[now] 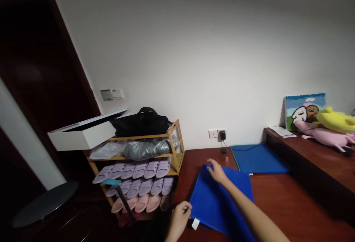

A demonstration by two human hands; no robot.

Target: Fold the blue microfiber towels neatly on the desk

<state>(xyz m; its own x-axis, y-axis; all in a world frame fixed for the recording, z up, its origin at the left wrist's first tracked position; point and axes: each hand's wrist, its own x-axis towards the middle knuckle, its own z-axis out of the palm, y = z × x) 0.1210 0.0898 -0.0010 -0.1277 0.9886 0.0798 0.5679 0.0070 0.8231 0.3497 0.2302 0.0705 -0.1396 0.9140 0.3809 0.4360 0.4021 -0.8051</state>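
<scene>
A flat blue fabric piece [213,205] with a small white tag [195,224] lies at a slant on the reddish-brown desk. At its near left corner is my left hand [179,218], with thumb and fingers pinched together on the edge. My right hand [217,171] rests at the far left corner, its fingers stretched out and apart over the fabric. The right forearm crosses above the fabric and hides part of its right side. Behind it, near the wall, a second blue fabric piece [257,158] with a green edge lies flat.
Left of the desk [294,205] stands a wooden shoe rack [177,145] with rows of slippers [145,187], a black bag [141,123] and a white box [85,138]. A black plug [222,135] sits in the wall socket. Plush toys [327,134] lie on the raised ledge at right.
</scene>
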